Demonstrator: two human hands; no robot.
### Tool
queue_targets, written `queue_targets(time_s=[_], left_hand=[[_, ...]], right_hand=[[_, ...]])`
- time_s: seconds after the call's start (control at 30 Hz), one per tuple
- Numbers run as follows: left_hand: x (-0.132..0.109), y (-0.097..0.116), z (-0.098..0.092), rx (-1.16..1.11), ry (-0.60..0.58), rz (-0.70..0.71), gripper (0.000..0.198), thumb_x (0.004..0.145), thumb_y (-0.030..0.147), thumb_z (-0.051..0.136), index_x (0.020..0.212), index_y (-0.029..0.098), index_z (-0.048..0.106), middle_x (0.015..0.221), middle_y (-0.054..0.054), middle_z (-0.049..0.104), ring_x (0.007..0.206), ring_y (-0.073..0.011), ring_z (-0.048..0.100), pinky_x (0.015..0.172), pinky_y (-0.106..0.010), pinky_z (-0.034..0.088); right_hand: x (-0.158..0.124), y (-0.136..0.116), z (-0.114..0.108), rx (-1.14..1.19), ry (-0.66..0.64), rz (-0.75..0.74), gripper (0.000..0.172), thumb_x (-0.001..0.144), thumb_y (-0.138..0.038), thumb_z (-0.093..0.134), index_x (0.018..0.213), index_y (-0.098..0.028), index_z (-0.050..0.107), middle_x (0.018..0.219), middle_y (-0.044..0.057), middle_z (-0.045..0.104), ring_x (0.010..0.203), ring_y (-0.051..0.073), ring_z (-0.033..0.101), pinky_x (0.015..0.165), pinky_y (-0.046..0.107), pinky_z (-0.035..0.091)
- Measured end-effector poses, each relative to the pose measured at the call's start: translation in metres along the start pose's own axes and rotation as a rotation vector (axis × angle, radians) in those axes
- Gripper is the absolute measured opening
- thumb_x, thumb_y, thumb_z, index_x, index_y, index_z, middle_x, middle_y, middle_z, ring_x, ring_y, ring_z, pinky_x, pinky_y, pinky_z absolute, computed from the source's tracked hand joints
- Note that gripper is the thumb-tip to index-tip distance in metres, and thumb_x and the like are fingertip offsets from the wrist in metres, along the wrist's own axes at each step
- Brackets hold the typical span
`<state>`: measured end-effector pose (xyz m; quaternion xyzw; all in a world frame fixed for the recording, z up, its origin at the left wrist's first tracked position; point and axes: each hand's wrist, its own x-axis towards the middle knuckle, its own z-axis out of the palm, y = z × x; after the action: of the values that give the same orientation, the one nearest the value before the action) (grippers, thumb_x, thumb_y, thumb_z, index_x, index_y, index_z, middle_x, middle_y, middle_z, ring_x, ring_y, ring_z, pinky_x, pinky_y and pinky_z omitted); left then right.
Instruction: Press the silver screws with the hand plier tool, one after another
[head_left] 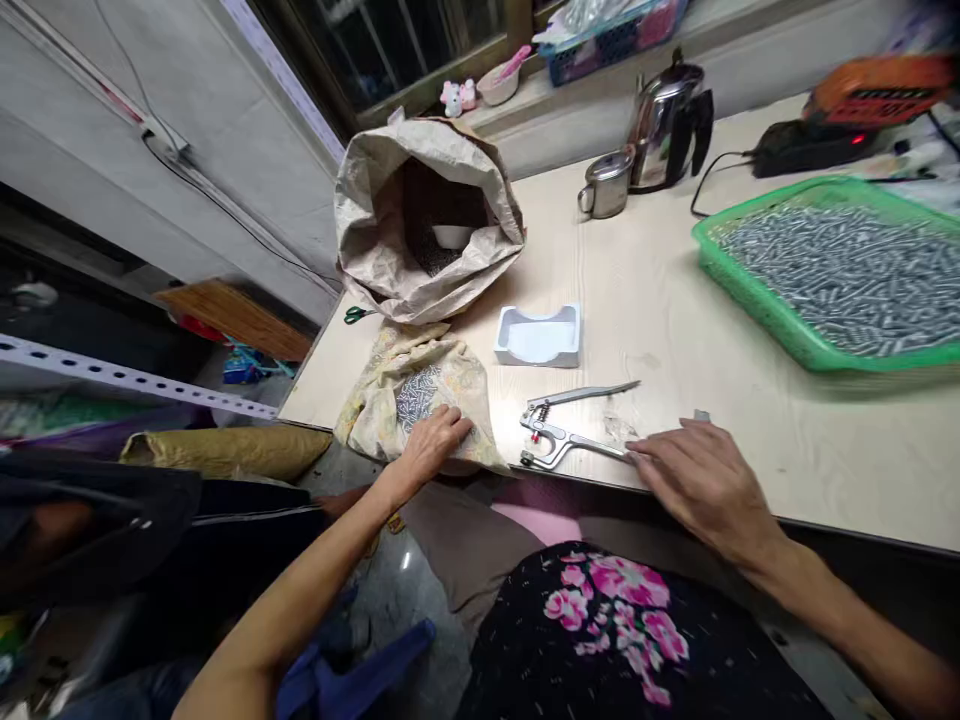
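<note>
We see the grip of the left hand [427, 442] with its fingers curled down on the cloth, right beside the small metal pieces [417, 397]; whether it pinches any, we cannot tell. The grip of the right hand [701, 475] is loosely bent, its fingertips at the end of the pliers' lower handle, and we cannot tell if they close on it. A bit of grey shows just past its fingers.

The pliers [583, 394] lie on the worktop [652, 300] close to its front edge, between the two hands. We see silvery metal, two long handles spread apart toward the right, a bent lower arm and a touch of red near the joint. The metal pieces are grey and slim, heaped in a fold of the pale patterned cloth [367, 395], which reaches the front edge.

Behind the pliers we have a white tray [538, 345] with scooped sides, then a big paper sack [360, 200] at the left. A stretch of pale wood runs from the tray to the green basket [795, 345] on the right, and back to the metal cup [606, 187] and kettle [660, 140] near the wall
</note>
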<state>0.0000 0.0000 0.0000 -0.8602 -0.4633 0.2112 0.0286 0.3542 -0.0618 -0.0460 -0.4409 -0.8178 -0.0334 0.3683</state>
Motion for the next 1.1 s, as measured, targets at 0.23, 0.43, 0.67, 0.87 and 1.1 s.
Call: queue_targets(time_s=[0.23, 0.43, 0.67, 0.87, 1.1], left_hand=[[0.004, 0.000, 0.008, -0.184, 0.132, -0.065, 0.016, 0.095, 0.018, 0.051, 0.091, 0.016, 0.066, 0.094, -0.010, 0.066, 0.094, -0.0225, 0.059, 0.068, -0.029, 0.045], [0.014, 0.007, 0.007, -0.778, 0.522, -0.431, 0.011, 0.086, 0.020, 0.060, 0.082, 0.017, 0.070, 0.082, -0.004, 0.071, 0.074, -0.0154, 0.064, 0.071, -0.025, 0.046], [0.006, 0.031, -0.006, -0.916, 0.680, -0.535, 0.012, 0.081, 0.018, 0.058, 0.076, 0.016, 0.069, 0.072, -0.002, 0.067, 0.066, -0.0132, 0.059, 0.066, -0.024, 0.043], [-0.007, 0.019, 0.001, -1.424, 0.538, -0.676, 0.020, 0.077, 0.035, 0.066, 0.072, 0.015, 0.066, 0.056, 0.002, 0.060, 0.051, -0.0119, 0.056, 0.054, -0.024, 0.046], [-0.013, -0.003, 0.005, -1.988, 0.670, -0.856, 0.041, 0.049, 0.038, 0.087, 0.071, 0.011, 0.065, 0.059, 0.002, 0.061, 0.055, -0.0090, 0.058, 0.057, -0.023, 0.055]], right_hand=[[0.025, -0.016, 0.012, 0.137, -0.046, -0.021, 0.012, 0.092, -0.012, 0.056, 0.099, -0.017, 0.065, 0.090, 0.007, 0.071, 0.084, 0.021, 0.063, 0.090, 0.043, 0.045], [0.082, -0.053, 0.053, 0.666, -0.070, 0.250, 0.014, 0.096, -0.024, 0.054, 0.100, -0.018, 0.066, 0.091, 0.006, 0.069, 0.084, 0.017, 0.064, 0.074, 0.031, 0.050], [0.135, -0.084, 0.137, 0.946, -0.282, 0.560, 0.020, 0.086, -0.036, 0.064, 0.085, -0.016, 0.065, 0.079, 0.003, 0.068, 0.073, 0.015, 0.061, 0.065, 0.027, 0.045], [0.131, -0.095, 0.156, 0.988, -0.356, 0.475, 0.029, 0.092, -0.038, 0.052, 0.076, -0.017, 0.065, 0.064, 0.000, 0.064, 0.059, 0.013, 0.057, 0.057, 0.024, 0.041], [0.157, -0.103, 0.166, 0.946, -0.404, 0.323, 0.026, 0.094, -0.031, 0.048, 0.092, -0.017, 0.069, 0.087, 0.007, 0.073, 0.081, 0.019, 0.067, 0.076, 0.031, 0.052]])
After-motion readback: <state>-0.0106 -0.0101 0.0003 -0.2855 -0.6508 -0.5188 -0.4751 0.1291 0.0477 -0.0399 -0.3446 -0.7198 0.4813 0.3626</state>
